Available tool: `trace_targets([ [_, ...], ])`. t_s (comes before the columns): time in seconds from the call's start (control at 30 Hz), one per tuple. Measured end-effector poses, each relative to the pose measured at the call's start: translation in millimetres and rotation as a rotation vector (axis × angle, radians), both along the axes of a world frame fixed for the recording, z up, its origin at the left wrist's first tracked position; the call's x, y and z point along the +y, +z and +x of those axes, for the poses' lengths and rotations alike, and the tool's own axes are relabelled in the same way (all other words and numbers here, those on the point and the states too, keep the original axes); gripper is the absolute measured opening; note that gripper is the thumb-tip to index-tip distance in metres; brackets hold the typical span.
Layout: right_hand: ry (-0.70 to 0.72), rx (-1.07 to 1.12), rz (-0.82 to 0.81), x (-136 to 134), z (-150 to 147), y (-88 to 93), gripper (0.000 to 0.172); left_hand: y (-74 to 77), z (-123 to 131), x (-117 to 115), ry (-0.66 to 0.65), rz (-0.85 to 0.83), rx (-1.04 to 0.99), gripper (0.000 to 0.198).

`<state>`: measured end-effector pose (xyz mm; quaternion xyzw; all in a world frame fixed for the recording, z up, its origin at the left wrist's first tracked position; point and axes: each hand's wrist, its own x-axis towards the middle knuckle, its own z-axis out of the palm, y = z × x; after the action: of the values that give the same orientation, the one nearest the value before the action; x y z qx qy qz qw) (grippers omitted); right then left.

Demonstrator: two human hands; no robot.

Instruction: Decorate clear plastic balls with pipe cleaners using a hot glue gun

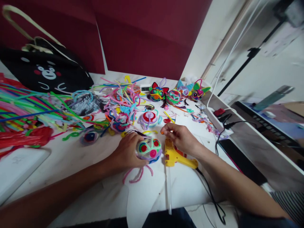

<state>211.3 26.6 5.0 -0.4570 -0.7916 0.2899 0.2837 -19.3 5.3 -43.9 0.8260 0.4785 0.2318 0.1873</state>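
My left hand [130, 150] is closed around the side of a ball decorated with coiled pipe cleaners [149, 149], which has red, pink and green patches facing up. To its right, my right hand [180, 136] pinches a small orange piece [162, 132] between thumb and fingertips, above the table. Beneath that hand lies a yellow hot glue gun [177, 156] with a clear glue stick [169, 190] sticking out toward me. Pink pipe cleaner pieces [140, 176] lie just in front of the ball.
Loose pipe cleaners [26, 107] heap up at the left, beside a black bag [45, 72]. Several finished-looking decorated balls [158, 93] stand at the back. A phone [242, 161] lies at the right near a power strip [216, 122]. The glue gun's black cable [209, 186] trails toward me.
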Motion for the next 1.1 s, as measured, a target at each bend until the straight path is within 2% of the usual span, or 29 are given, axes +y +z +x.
trace_targets([
  [0.2, 0.025, 0.016, 0.095, -7.1, -3.9, 9.9, 0.013, -0.3, 0.2, -1.6, -0.013, -0.025, -0.039, 0.061],
  [0.43, 0.146, 0.077, 0.170, -18.2, -13.0, 19.2, 0.014, 12.0, 5.4, -3.6, -0.069, -0.124, -0.153, 0.057],
  [0.7, 0.197, 0.080, 0.218, -21.6, -19.4, 22.0, 0.018, 23.8, 10.2, -7.1, -0.092, -0.102, -0.202, 0.050],
  [0.87, 0.262, 0.057, 0.318, -23.8, -23.3, 23.5, 0.021, 24.4, 11.0, -7.6, -0.079, -0.089, -0.170, 0.052],
  [1.1, 0.297, 0.022, 0.401, -20.3, -25.7, 19.2, 0.021, 25.6, 11.0, -9.7, -0.092, -0.130, -0.265, 0.053],
])
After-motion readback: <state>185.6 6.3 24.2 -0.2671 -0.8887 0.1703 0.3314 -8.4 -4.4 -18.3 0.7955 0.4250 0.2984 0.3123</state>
